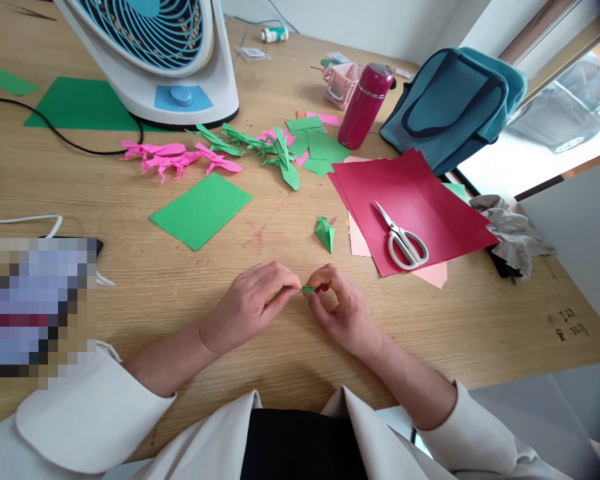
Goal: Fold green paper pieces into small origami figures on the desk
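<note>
A small strip of folded green paper (308, 289) is pinched between my two hands, low over the table. My left hand (253, 300) has its thumb and fingertips closed on one end, and my right hand (343, 307) grips the other end. Most of the paper is hidden by the fingers. Just beyond the hands lies a small folded green paper piece (325, 233) with a pointed tip. To its left rests a flat green paper sheet (201, 211). White-handled scissors (404, 241) lie on red paper sheets (425, 193) at the right.
Pink folded paper figures (167, 159) and green ones (281, 157) lie in a row behind. A fan (200, 100), a magenta bottle (365, 107) and a teal bag (455, 107) stand farther back. At left is a blurred-out device (25, 307); a crumpled cloth (515, 230) lies right.
</note>
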Available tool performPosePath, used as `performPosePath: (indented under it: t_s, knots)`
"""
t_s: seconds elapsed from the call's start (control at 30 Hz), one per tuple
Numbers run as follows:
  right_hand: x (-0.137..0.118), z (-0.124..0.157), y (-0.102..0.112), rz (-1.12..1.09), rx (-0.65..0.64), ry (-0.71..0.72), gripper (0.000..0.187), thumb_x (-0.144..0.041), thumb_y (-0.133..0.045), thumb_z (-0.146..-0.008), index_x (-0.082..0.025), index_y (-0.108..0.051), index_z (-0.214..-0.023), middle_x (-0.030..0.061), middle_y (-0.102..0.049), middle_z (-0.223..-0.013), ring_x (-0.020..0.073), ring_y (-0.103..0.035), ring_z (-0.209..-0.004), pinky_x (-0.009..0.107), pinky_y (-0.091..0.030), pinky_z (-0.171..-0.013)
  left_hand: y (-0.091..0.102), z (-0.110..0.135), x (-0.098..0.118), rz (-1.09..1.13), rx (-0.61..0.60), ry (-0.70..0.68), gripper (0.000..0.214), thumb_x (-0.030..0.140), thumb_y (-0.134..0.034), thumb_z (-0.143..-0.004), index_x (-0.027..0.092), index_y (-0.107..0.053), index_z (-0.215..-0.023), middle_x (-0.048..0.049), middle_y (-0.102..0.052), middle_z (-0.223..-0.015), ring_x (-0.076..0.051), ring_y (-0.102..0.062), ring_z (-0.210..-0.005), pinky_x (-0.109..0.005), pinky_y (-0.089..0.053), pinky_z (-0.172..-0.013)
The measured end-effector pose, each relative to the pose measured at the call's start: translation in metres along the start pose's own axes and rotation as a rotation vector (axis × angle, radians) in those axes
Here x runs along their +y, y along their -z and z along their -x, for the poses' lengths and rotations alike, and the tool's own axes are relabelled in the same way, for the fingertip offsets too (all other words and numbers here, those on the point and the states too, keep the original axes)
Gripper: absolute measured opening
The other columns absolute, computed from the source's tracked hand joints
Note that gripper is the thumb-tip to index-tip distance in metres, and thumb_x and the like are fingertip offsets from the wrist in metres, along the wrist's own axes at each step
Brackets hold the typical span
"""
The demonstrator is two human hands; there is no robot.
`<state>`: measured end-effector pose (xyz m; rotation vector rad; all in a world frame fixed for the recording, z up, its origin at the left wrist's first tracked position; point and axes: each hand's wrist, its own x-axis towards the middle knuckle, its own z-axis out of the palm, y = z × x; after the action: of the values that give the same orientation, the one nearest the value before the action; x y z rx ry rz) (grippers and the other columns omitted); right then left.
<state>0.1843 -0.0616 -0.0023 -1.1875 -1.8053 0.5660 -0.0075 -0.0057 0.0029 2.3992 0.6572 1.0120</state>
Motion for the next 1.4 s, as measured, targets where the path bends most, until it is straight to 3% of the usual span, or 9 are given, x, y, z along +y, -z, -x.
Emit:
performPosePath:
  t_s: [0.4,0.53,0.7,0.77,0.9,1.17,1.4]
  knots:
    - [0.003,0.001,0.007,0.015,-0.091,-0.040,0.022,-0.006,-0.058,-0.086,-0.024,-0.054,-0.099,0.0036,-0.057,-0.095,0.0176,-0.058,-0.087,0.032,-0.049,-0.077,-0.001,0.001,0.000,-0.037,-0.074,0.023,0.012,0.009,-0.051,-0.098,0.019,-0.058,-0.099,-0.0015,-0.064,-0.091,-0.014,-0.059,-0.088,-0.028,-0.048,-0.082]
    - [0.003,0.001,0.008,0.092,-0.154,-0.086,0.014,-0.013,-0.061,-0.089,-0.023,-0.057,-0.097,0.0052,-0.060,-0.099,0.0195,-0.059,-0.092,0.035,-0.048,-0.081,-0.003,0.002,-0.002,-0.038,-0.138,0.049,0.016,0.007,-0.048,-0.098,0.018,-0.060,-0.100,-0.0036,-0.063,-0.095,-0.015,-0.059,-0.091,-0.029,-0.048,-0.083]
    - [0.003,0.001,0.008,0.257,-0.241,-0.098,0.007,-0.014,-0.060,-0.091,-0.021,-0.060,-0.092,0.0056,-0.061,-0.097,0.0204,-0.057,-0.089,0.037,-0.046,-0.083,-0.003,0.001,0.000,-0.227,-0.166,0.031,0.013,0.011,-0.053,-0.096,0.017,-0.064,-0.097,-0.0085,-0.063,-0.107,-0.023,-0.057,-0.100,-0.039,-0.047,-0.089]
    - [0.004,0.001,0.007,0.288,-0.249,-0.100,0.007,-0.014,-0.059,-0.092,-0.021,-0.061,-0.091,0.0061,-0.061,-0.097,0.0207,-0.057,-0.090,0.037,-0.045,-0.084,-0.002,0.001,0.002,-0.320,-0.165,0.018,0.013,0.014,-0.054,-0.095,0.018,-0.065,-0.094,-0.0079,-0.063,-0.100,-0.023,-0.056,-0.093,-0.039,-0.046,-0.084]
    - [0.004,0.001,0.006,0.304,-0.249,-0.107,0.008,-0.013,-0.059,-0.092,-0.021,-0.061,-0.090,0.0070,-0.061,-0.097,0.0214,-0.057,-0.091,0.038,-0.046,-0.084,-0.003,0.004,0.005,-0.378,-0.274,-0.002,0.018,0.012,-0.049,-0.097,0.017,-0.064,-0.089,-0.0039,-0.058,-0.081,-0.019,-0.054,-0.077,-0.035,-0.044,-0.072]
    - [0.003,0.001,0.007,0.293,-0.250,-0.110,0.008,-0.014,-0.059,-0.092,-0.021,-0.063,-0.092,0.0074,-0.060,-0.098,0.0218,-0.056,-0.091,0.038,-0.046,-0.083,-0.008,0.008,0.006,-0.202,-0.319,0.235,0.004,0.015,-0.059,-0.093,0.018,-0.058,-0.096,-0.0044,-0.060,-0.094,-0.021,-0.059,-0.089,-0.033,-0.047,-0.075]
    - [0.002,0.000,0.008,0.284,-0.274,-0.117,0.009,-0.012,-0.061,-0.090,-0.020,-0.063,-0.093,0.0071,-0.060,-0.100,0.0224,-0.056,-0.094,0.039,-0.045,-0.086,-0.010,0.004,0.009,-0.166,-0.318,0.312,0.009,0.013,-0.061,-0.091,0.019,-0.056,-0.087,-0.0024,-0.059,-0.089,-0.021,-0.058,-0.086,-0.034,-0.045,-0.074]
